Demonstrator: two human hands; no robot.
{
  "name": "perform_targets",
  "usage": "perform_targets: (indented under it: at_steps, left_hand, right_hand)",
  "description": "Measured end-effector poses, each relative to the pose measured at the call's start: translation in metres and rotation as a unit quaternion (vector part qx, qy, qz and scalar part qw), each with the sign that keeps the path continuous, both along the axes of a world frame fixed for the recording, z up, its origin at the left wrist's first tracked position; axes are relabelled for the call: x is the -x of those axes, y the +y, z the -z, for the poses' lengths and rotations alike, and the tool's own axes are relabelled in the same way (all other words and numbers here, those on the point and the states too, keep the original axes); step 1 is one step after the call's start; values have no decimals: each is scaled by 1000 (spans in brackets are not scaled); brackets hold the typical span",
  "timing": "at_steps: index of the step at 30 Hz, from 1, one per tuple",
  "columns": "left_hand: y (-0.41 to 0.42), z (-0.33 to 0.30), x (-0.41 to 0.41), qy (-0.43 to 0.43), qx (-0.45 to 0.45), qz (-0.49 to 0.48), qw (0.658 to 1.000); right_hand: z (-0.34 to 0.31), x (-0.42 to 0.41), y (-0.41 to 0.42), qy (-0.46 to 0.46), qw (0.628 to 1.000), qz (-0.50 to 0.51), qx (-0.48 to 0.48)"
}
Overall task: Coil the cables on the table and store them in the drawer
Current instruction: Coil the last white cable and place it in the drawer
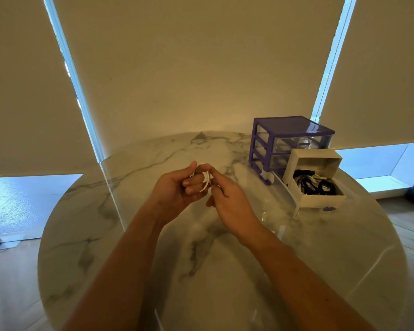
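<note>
Fingers [194,180] of left hand [177,187] curled through white cable [205,185] loops, right hand [227,199] pinching its end

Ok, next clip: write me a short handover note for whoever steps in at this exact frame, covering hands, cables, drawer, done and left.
Left hand: holds the white cable, looped round its fingers, above the marble table.
Right hand: pinches the same cable at the loop.
Drawer: clear, pulled out of the bottom of the purple drawer unit at the right. A white box sits in it, holding coiled black and white cables.
Done: several cables coiled and stored.
Left: finish this coil, put it in the box, push the drawer shut. No other loose cables are in view on the table.
</note>
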State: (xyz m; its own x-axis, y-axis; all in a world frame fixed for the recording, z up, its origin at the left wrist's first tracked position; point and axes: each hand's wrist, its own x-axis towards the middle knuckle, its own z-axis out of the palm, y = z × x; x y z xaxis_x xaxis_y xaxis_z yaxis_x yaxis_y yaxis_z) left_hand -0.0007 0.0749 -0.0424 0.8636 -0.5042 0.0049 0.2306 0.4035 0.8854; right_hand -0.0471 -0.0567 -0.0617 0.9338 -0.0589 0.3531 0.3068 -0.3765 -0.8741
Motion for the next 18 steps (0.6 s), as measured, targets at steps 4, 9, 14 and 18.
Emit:
perform_targets:
  at_steps: [4,9,14,18]
  left_hand:
    - [-1,2,-3,-6,5,-2,1000]
    - [0,3,-1,-23,-17,18,999]
    - [-2,-2,2,-66,-86,-12,994]
    - [-6,-2,4,-79,-141,-101,982]
  right_hand:
    - [0,-1,3,-18,997,47,50]
    - [0,-4,1,-13,993,93,66]
    - [-6,-3,-2,17,994,110,0]
    - [-12,1,-3,43,993,101,-39]
